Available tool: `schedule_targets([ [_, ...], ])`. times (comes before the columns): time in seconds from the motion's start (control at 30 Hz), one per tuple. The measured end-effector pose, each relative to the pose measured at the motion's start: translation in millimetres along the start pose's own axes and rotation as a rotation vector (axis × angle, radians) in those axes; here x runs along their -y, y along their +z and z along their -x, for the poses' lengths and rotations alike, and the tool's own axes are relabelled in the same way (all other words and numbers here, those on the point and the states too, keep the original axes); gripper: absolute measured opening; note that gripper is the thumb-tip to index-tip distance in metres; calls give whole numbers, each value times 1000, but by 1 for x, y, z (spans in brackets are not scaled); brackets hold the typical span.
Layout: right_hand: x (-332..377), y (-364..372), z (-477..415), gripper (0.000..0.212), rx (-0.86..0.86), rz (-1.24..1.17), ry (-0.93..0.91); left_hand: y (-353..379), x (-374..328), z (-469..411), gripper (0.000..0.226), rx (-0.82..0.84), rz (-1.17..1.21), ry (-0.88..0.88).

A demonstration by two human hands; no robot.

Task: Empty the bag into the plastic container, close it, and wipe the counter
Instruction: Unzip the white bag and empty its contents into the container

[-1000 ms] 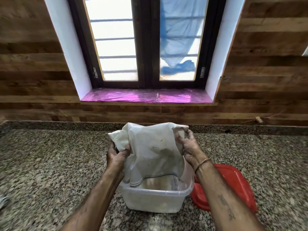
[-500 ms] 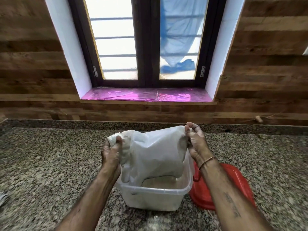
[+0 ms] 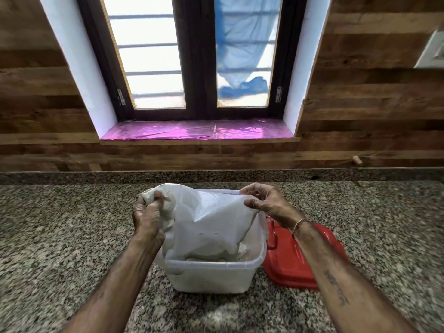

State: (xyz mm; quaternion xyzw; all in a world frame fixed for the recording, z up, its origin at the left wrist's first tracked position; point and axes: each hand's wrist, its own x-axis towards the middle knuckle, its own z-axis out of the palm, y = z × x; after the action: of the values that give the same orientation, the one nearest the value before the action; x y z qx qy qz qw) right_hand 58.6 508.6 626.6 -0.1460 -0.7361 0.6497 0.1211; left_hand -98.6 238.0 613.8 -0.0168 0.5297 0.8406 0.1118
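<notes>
A white plastic bag [image 3: 211, 227] hangs upside down with its mouth inside the translucent plastic container [image 3: 211, 275], which stands on the granite counter [image 3: 60, 236]. My left hand [image 3: 147, 215] grips the bag's bunched upper left corner. My right hand [image 3: 266, 203] pinches the upper right corner between thumb and fingers. The bag looks slack and mostly flat. A pale powdery content shows at the container's bottom under the bag. The red lid [image 3: 295, 258] lies flat on the counter, touching the container's right side.
A granite backsplash ledge [image 3: 216, 175] runs along the back, under a wood-panelled wall and a window with a pink-lined sill [image 3: 197, 131]. A white switch plate [image 3: 432, 51] is at the upper right.
Both hands have lowered and spread the bag's top corners apart. The bag has gone flatter and sunk deeper into the container.
</notes>
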Motion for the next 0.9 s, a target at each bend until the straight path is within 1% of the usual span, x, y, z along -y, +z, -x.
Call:
schedule_targets([
  [0.07, 3, 1, 0, 19, -18, 51, 17, -1, -1, 2, 28, 3, 0, -1],
  [0.13, 6, 3, -2, 16, -44, 156, 20, -2, -4, 4, 27, -1, 21, 5],
  [0.23, 8, 8, -5, 8, -88, 317, 2, -3, -5, 5, 30, 15, -2, 9],
  [0.3, 8, 13, -8, 11, -135, 453, -19, -5, -8, 7, 34, 29, -47, 35],
  [0.37, 14, 11, -10, 11, -224, 601, -63, -9, -12, 7, 29, 40, -103, 76],
  [0.4, 19, 7, -13, 12, -267, 639, -81, -13, -16, 5, 24, 47, -132, 100],
  [0.47, 32, -4, -19, 21, -309, 615, -121, -19, -23, 2, 21, 69, -186, 135],
  [0.53, 46, -10, -25, 32, -317, 628, -167, -22, -30, 0, 24, 78, -224, 145],
  [0.6, 57, -11, -29, 29, -318, 681, -191, -21, -36, 1, 26, 73, -282, 170],
  [0.67, 61, -10, -30, 23, -325, 686, -197, -20, -43, 5, 26, 70, -379, 224],
  [0.7, 63, -9, -29, 23, -326, 690, -198, -21, -46, 7, 24, 76, -441, 253],
  [0.77, 66, -7, -29, 25, -310, 701, -210, -18, -54, 13, 15, 68, -558, 288],
  [0.83, 70, -5, -28, 20, -295, 689, -215, -9, -65, 22, 4, 60, -714, 328],
  [0.9, 74, -2, -27, 18, -283, 665, -208, 6, -74, 31, 18, 68, -960, 393],
])
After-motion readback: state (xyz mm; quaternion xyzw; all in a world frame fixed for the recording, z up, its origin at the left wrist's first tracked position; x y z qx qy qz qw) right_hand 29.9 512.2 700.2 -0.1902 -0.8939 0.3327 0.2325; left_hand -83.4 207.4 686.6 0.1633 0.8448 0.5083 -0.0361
